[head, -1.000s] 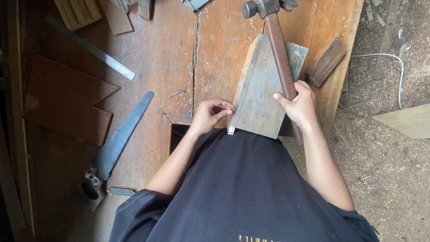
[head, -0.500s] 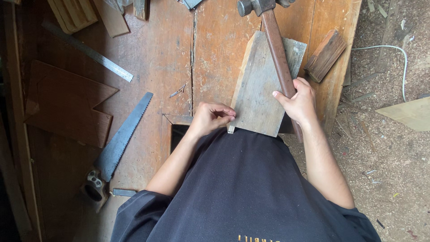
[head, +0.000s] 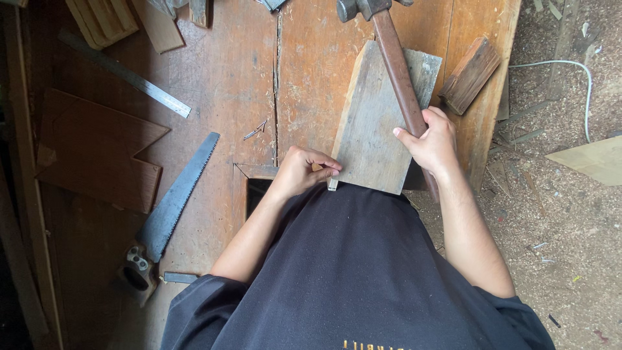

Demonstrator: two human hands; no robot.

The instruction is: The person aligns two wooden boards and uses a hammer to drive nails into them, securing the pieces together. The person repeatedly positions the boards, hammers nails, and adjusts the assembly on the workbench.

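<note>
A grey, weathered board [head: 372, 123] lies flat on the wooden worktop [head: 220, 84], its near edge at the worktop's front, just in front of the person's dark shirt. At the board's near left corner the left hand [head: 301, 172] is curled almost closed, fingertips pinched together against the board's edge; a small pale piece shows just under the fingertips, too small to tell what it is. The right hand [head: 431, 142] is clenched around the reddish-brown wooden handle of a hammer [head: 395, 71]. The handle runs across the right part of the board and away from the person, and the dark metal head sits past the board's far end, at the top edge of the view. Whether the handle touches the board cannot be told.

Just right of the board, near the worktop's right edge, lies a small dark wood block [head: 472, 74]. Left of the board, a bent nail or two [head: 254, 131] lies on the bare planks. Further left a handsaw [head: 172, 201] rests diagonally, its handle toward the near edge, and a metal ruler [head: 133, 79] lies slanted beyond it. A dark notched panel [head: 91, 152] sits at the far left. On the sawdust-strewn floor to the right runs a white cable [head: 570, 65].
</note>
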